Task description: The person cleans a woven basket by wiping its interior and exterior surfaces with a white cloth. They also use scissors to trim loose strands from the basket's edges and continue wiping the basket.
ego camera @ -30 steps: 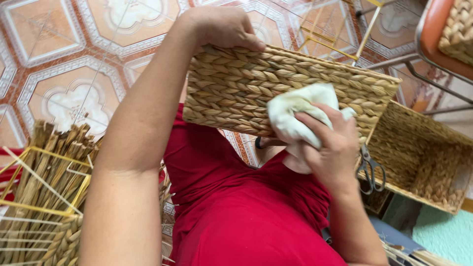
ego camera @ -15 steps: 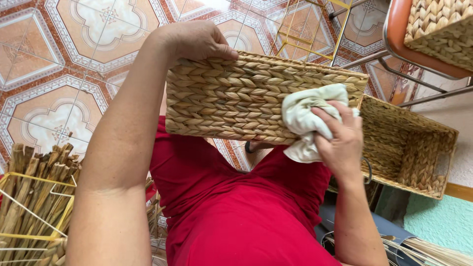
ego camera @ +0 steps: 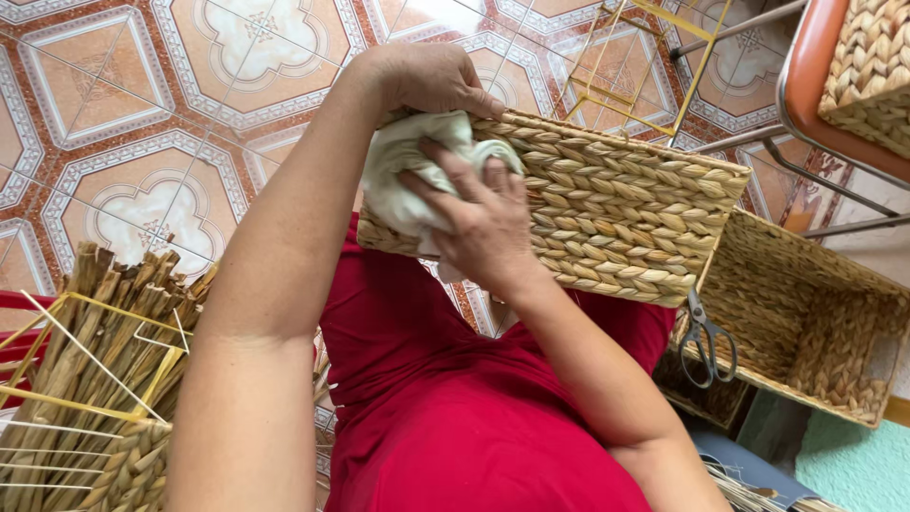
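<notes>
A bundle of dried reeds point(ego camera: 85, 351) stands at the left. The left hand point(ego camera: 431, 81) grips the far rim of the woven basket point(ego camera: 616, 204), held over the lap. The right hand point(ego camera: 483, 223) presses a pale cloth point(ego camera: 403, 166) against the basket's left end. Scissors point(ego camera: 703, 337) lie at the right.

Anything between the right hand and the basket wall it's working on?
Only the cloth: the right hand presses it against the side of the woven basket, so the hand meets the weave through the cloth. The left hand grips the basket's top edge directly. Nothing else visible is in between.
</notes>
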